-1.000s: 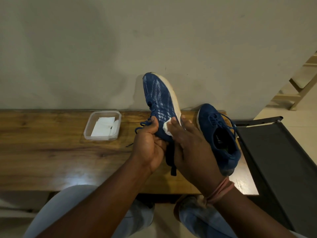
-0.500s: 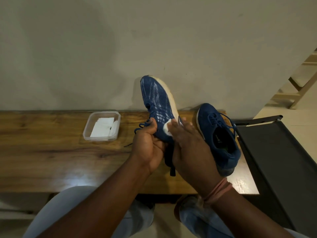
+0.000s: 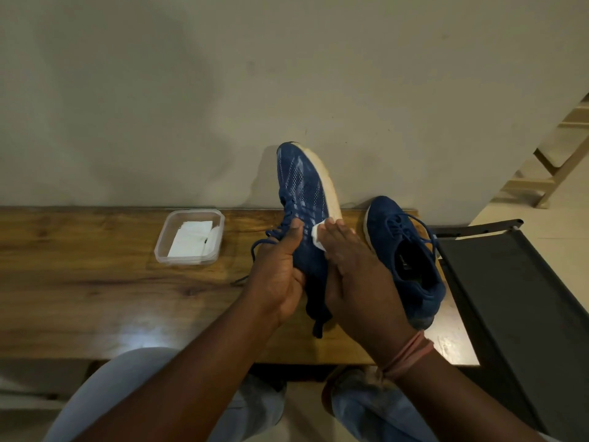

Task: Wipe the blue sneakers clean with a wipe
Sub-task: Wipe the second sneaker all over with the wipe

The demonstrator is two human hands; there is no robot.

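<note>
At centre frame the blue mesh sneaker (image 3: 302,199) is gripped upright by the left hand (image 3: 280,269) while a white wipe (image 3: 318,236) is pressed on by the right hand's (image 3: 353,266) fairly straight fingers, and a slackened grip could let it drop onto the wooden bench (image 3: 95,282).

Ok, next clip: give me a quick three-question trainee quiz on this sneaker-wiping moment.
1. True or false: the second sneaker rests on the wooden bench.
2. Which hand presses the wipe on the held sneaker? A) left hand B) right hand
3. Fill in: spare wipes lie in a clear plastic ____, to the left of the hands.

Key: 1 true; 2 B; 3 container.
</note>
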